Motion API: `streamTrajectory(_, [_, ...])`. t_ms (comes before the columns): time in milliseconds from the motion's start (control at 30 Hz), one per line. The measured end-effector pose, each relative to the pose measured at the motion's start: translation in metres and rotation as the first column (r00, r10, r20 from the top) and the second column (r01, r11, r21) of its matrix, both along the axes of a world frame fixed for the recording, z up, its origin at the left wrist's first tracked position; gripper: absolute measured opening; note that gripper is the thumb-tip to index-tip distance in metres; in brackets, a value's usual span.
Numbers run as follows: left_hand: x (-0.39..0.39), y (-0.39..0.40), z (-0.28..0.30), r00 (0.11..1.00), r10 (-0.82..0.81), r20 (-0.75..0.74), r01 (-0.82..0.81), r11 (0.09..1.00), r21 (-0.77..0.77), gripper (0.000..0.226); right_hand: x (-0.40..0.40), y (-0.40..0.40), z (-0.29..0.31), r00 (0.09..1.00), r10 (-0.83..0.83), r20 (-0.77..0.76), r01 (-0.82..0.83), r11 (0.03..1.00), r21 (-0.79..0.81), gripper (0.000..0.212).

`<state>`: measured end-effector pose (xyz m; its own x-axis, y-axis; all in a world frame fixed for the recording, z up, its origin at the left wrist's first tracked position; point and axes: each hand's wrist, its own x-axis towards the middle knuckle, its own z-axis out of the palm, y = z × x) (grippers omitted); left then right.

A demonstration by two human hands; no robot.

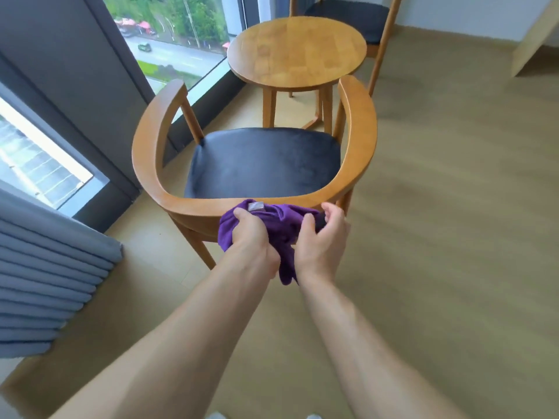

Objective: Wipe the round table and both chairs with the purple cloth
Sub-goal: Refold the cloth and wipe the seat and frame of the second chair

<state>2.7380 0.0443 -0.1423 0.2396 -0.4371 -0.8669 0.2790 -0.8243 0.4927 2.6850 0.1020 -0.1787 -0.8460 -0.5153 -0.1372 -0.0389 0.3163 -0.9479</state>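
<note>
Now I bunch the purple cloth (pixel 273 225) in both hands, left hand (pixel 252 234) clenched, right hand (pixel 323 237) loosely curled, against the near chair's backrest (pixel 193 208) at six o'clock, seemingly readying a wipe.

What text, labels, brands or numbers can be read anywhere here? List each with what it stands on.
No legible text in this view.
Pale tag sewn on the purple cloth: any print too small and blurred to read.
Red awnings by the road outside the window: too far off to show lettering.
Round table, near chair, far chair: no markings seen.
</note>
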Motion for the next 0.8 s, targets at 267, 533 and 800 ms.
streamTrajectory(267, [0.029,0.004,0.007,0.892,-0.442,0.096,0.447,0.894,-0.037,0.047,0.068,-0.015,-0.02,0.392,0.17,0.904,0.177,0.951,-0.255,0.064])
streamTrajectory(533, [0.076,-0.076,0.04,0.15,-0.491,0.858,0.983,0.169,-0.075,0.035,0.081,-0.058,-0.003,0.487,-0.212,0.847,0.381,0.924,0.012,0.082])
streamTrajectory(800, [0.055,-0.092,-0.001,-0.13,-0.593,0.794,0.991,-0.101,0.087,0.081,0.088,-0.086,-0.005,0.609,-0.507,0.61,0.62,0.784,0.032,0.074])
